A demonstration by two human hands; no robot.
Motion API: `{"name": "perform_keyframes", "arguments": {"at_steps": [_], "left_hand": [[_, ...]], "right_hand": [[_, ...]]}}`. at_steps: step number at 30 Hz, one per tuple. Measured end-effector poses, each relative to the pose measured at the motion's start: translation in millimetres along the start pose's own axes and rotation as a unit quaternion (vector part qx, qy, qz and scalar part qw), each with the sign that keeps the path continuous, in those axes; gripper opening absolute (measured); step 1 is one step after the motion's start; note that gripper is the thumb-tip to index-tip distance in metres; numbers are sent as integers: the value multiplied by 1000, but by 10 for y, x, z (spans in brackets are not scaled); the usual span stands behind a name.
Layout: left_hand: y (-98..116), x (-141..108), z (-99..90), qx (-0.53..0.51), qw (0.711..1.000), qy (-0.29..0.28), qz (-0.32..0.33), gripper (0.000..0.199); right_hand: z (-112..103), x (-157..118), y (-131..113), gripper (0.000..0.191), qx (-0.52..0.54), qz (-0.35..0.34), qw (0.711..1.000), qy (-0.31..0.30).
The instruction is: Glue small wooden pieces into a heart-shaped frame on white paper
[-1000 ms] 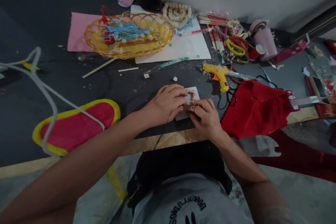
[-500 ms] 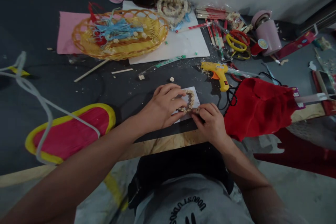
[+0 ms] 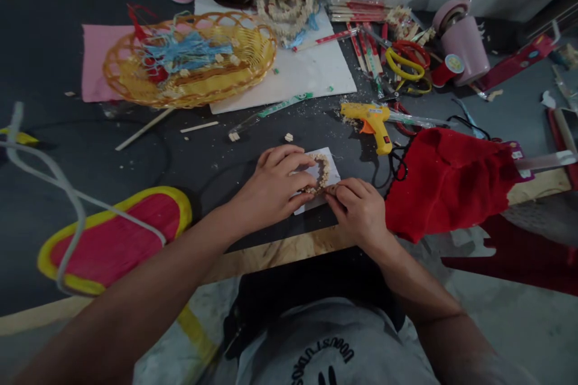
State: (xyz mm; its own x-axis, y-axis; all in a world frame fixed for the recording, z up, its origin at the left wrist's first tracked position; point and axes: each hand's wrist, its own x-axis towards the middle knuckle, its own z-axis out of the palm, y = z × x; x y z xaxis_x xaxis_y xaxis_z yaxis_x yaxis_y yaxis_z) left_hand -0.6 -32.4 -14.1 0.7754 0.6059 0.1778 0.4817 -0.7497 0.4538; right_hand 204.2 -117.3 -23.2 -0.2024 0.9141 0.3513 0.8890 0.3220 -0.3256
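Observation:
A ring of small pale wooden pieces (image 3: 323, 172) lies on a white paper square (image 3: 333, 172) near the table's front edge. From the left, my left hand (image 3: 280, 183) curves its fingers over the ring and grips its left side, hiding that part. At the ring's lower right, my right hand (image 3: 359, 207) is closed in a pinch, fingertips touching or very near the ring. What sits between those fingertips is too small to make out. A yellow glue gun (image 3: 377, 123) lies on its side beyond my right hand.
A yellow woven basket (image 3: 189, 93) with blue tassels stands at back left. Behind it rests a beaded-looking wooden garland (image 3: 286, 6). Scissors (image 3: 404, 66), a red thread spool (image 3: 447, 70) and a pink bottle (image 3: 467, 51) crowd the back right. Red cloth (image 3: 445, 183) lies at right.
The camera view has shifted slightly, so the table items appear a little further left. Both hands keep their places at the ring; my right fingertips have hardly moved.

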Motion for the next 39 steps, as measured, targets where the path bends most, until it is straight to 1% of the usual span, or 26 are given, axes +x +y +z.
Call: {"name": "perform_keyframes", "arguments": {"at_steps": [5,11,16,21,24,28,31,33,35,39], "left_hand": [[4,-8,-3,9,1000,4,8,18],[20,-6,-13,18,1000,5,-6,16],[5,1,9,12,1000,12,-5,15],[-7,2,30,4,1000,19,-9,14],[-1,3,29,9,1000,19,-6,13],[-7,4,22,6,1000,22,-6,17],[-19,1,20,4,1000,14,-1,17],[-23,-1,21,7,1000,19,2,17],[-22,-3,22,10,1000,29,1,18],[-11,-8,20,18,1000,26,3,15]], "right_hand": [[3,2,-5,18,-18,-1,1000,1],[6,-2,-5,18,-18,-2,1000,-2],[1,0,-5,18,-21,-8,1000,2],[1,-2,-7,21,-28,-3,1000,-9],[3,-2,-10,21,-28,-1,1000,-6],[3,1,-13,23,-26,0,1000,-3],[-1,0,-10,22,-11,5,1000,2],[-5,-2,-6,21,-2,5,1000,4],[-7,-4,-2,20,-3,2,1000,4],[-4,-10,-1,22,-13,0,1000,-1]]}}
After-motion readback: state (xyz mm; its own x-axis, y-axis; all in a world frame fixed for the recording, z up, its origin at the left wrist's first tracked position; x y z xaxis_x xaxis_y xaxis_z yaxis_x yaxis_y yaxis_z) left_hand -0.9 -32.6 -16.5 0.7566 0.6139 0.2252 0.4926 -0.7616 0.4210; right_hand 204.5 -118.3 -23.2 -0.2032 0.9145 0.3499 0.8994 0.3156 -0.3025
